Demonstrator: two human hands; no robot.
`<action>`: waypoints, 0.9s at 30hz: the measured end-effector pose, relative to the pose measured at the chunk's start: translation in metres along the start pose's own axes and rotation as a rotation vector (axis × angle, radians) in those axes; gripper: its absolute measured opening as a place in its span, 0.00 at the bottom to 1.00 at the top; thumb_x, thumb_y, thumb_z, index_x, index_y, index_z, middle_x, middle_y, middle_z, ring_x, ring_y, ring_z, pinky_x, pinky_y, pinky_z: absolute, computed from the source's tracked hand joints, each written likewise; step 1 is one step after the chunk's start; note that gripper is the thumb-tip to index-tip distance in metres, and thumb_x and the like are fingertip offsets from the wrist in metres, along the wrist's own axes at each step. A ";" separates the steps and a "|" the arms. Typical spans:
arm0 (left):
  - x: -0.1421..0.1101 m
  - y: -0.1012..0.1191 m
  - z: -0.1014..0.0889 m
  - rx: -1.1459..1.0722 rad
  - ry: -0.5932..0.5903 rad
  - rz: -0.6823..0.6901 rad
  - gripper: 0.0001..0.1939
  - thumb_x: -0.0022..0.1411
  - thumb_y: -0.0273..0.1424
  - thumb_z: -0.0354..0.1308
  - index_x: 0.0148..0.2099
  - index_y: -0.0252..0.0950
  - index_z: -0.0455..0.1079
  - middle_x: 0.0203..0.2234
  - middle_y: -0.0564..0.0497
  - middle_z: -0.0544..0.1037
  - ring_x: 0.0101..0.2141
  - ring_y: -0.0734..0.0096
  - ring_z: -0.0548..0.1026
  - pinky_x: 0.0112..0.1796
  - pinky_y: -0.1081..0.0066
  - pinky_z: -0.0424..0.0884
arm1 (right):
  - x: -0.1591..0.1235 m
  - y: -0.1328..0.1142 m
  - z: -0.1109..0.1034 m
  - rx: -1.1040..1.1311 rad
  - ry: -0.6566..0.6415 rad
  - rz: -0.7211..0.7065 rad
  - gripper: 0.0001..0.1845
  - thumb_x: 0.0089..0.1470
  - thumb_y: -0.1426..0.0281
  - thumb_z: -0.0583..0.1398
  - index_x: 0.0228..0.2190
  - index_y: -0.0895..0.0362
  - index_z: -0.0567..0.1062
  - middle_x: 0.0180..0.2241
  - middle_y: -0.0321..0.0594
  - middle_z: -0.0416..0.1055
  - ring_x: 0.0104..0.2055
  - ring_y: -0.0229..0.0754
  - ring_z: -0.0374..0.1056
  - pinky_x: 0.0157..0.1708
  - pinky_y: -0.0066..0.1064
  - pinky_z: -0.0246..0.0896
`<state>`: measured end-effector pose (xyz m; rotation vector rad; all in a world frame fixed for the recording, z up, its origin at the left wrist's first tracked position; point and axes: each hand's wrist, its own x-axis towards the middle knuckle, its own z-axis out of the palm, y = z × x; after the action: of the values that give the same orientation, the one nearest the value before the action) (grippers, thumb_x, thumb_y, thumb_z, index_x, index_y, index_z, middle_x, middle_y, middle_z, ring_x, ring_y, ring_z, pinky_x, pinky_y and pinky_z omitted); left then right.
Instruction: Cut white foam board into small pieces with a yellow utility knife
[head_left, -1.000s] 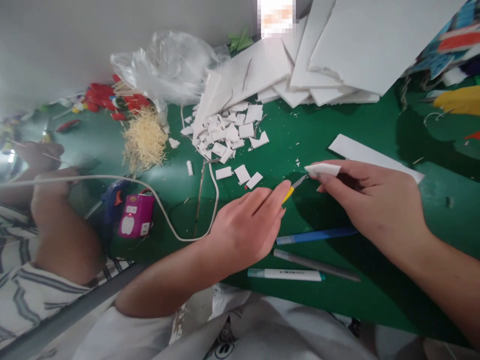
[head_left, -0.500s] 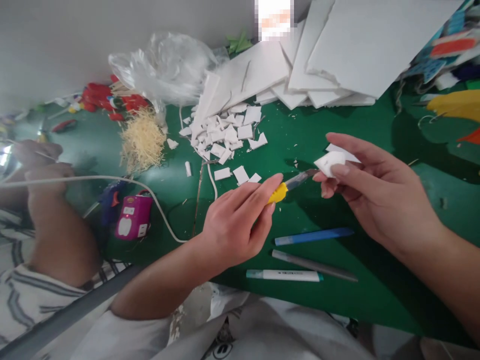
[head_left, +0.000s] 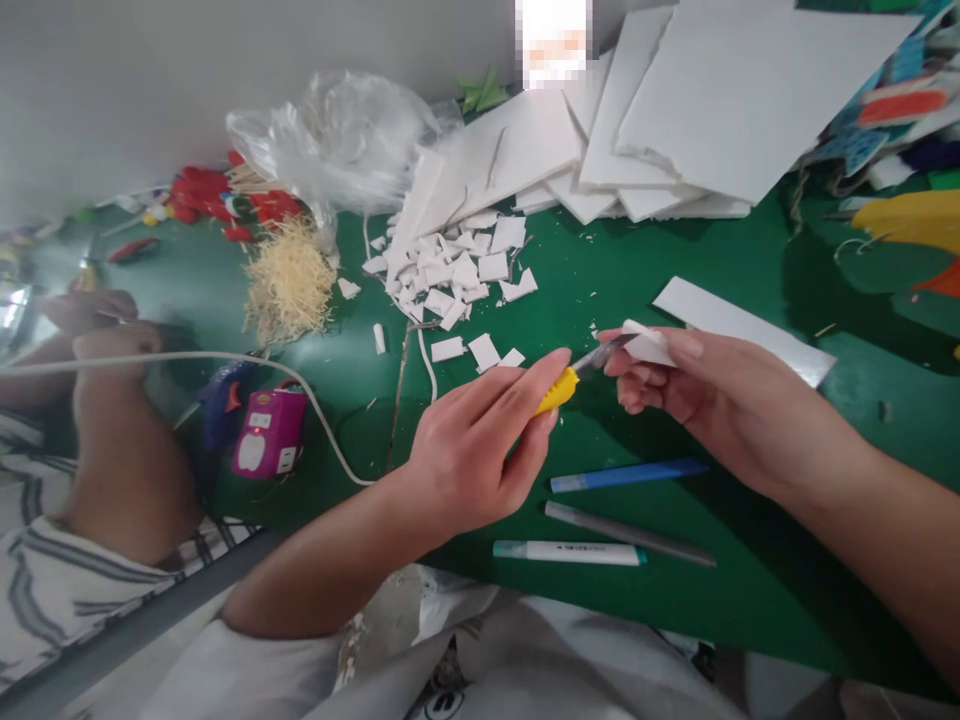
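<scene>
My left hand is wrapped round the yellow handle of a utility knife, its blade pointing right and slightly up. The blade tip meets a small white foam piece, which my right hand pinches between thumb and fingers. Behind my right hand, a long white strip lies slanted on the green table. Below the knife lie a blue pen, a grey pen and a white marker with teal ends.
Several cut foam scraps are heaped at centre, with foam sheets stacked behind. A white cable curves past a magenta box. Shredded straw and a plastic bag sit left. A co-worker's hands are at far left.
My right hand has moved slightly left and lower and turned the foam piece against the blade. The long white strip now shows on the table behind it. My left hand has barely moved.
</scene>
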<state>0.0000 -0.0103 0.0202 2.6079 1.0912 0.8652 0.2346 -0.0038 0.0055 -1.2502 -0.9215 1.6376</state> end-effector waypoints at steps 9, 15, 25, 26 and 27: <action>0.001 -0.002 0.003 0.033 -0.026 0.026 0.18 0.73 0.24 0.55 0.63 0.31 0.69 0.43 0.45 0.85 0.40 0.69 0.83 0.43 0.72 0.81 | 0.003 0.002 0.004 0.149 -0.048 0.039 0.17 0.54 0.50 0.70 0.32 0.50 0.86 0.40 0.41 0.85 0.39 0.45 0.80 0.43 0.37 0.79; 0.001 -0.002 0.002 0.039 -0.037 0.034 0.18 0.73 0.24 0.54 0.63 0.31 0.68 0.42 0.44 0.85 0.39 0.69 0.83 0.40 0.72 0.81 | 0.001 0.004 0.003 0.106 0.010 -0.012 0.13 0.53 0.53 0.72 0.32 0.49 0.87 0.38 0.39 0.86 0.38 0.44 0.82 0.45 0.38 0.81; -0.002 -0.003 0.003 -0.016 -0.060 0.032 0.21 0.73 0.23 0.54 0.66 0.32 0.66 0.45 0.45 0.84 0.41 0.70 0.82 0.44 0.71 0.82 | -0.004 0.005 0.007 -0.215 0.308 -0.151 0.06 0.52 0.62 0.73 0.35 0.46 0.87 0.31 0.34 0.85 0.35 0.48 0.83 0.48 0.47 0.82; -0.002 -0.003 0.004 -0.027 -0.061 0.030 0.21 0.73 0.23 0.54 0.66 0.32 0.66 0.45 0.45 0.84 0.41 0.70 0.82 0.44 0.71 0.82 | -0.004 0.004 0.007 -0.257 0.317 -0.151 0.05 0.53 0.63 0.72 0.35 0.45 0.87 0.30 0.34 0.84 0.36 0.48 0.83 0.48 0.47 0.82; -0.002 -0.002 0.004 -0.039 -0.063 0.028 0.21 0.73 0.23 0.55 0.66 0.32 0.66 0.44 0.45 0.84 0.40 0.70 0.82 0.44 0.72 0.82 | -0.005 0.002 0.007 -0.288 0.320 -0.151 0.05 0.54 0.64 0.71 0.36 0.45 0.87 0.30 0.34 0.84 0.36 0.48 0.83 0.48 0.47 0.82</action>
<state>-0.0002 -0.0095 0.0155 2.6052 1.0141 0.7966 0.2277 -0.0098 0.0069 -1.5440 -1.0438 1.1721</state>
